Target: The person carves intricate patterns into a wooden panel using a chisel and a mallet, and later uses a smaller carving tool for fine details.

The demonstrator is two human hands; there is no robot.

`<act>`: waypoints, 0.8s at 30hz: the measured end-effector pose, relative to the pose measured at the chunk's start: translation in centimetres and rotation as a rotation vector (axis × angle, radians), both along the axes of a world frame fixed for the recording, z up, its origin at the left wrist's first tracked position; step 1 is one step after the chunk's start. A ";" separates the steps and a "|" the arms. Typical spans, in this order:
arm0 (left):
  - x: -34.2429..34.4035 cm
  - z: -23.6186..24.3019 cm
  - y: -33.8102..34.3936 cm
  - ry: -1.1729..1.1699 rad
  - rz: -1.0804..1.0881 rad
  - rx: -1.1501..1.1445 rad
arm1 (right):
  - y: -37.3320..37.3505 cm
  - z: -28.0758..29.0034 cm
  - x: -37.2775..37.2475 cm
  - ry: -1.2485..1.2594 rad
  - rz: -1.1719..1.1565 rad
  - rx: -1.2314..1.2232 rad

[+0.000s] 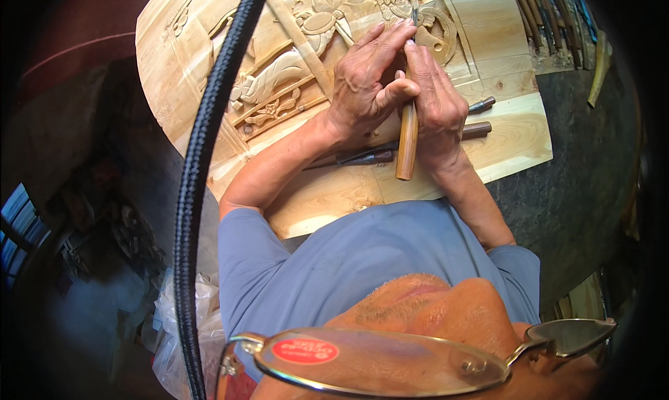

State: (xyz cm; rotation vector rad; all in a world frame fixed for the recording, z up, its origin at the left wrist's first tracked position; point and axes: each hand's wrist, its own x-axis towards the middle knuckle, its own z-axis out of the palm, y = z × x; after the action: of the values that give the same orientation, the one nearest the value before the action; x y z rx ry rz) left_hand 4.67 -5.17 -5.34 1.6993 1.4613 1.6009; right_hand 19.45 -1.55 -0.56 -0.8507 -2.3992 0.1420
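Gripping chisel (407, 139) between both hands (401, 86)

One head-worn fisheye view looks steeply down (close in) onto the carved wooden panel (327, 191).

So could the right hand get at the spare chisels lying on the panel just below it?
Probably yes: the spare chisels lie uncovered on the wood panel beside the right hand, though that hand and the left hand both grip the wooden-handled chisel.
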 end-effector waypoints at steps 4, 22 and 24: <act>0.1 0.0 0.2 0.007 0.026 0.020 | 0.5 0.1 0.0 0.009 0.009 0.016; -0.1 0.2 0.2 -0.041 0.025 0.047 | 0.5 0.9 0.3 -0.001 0.016 -0.047; -0.1 0.2 0.1 -0.051 0.027 0.054 | 0.6 1.1 0.4 -0.007 0.018 -0.047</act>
State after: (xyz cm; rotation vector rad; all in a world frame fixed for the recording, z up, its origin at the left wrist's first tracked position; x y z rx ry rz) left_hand 4.61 -5.05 -5.16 1.6616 1.4343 1.6995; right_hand 19.82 -0.95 0.51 -0.8530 -2.4191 0.2038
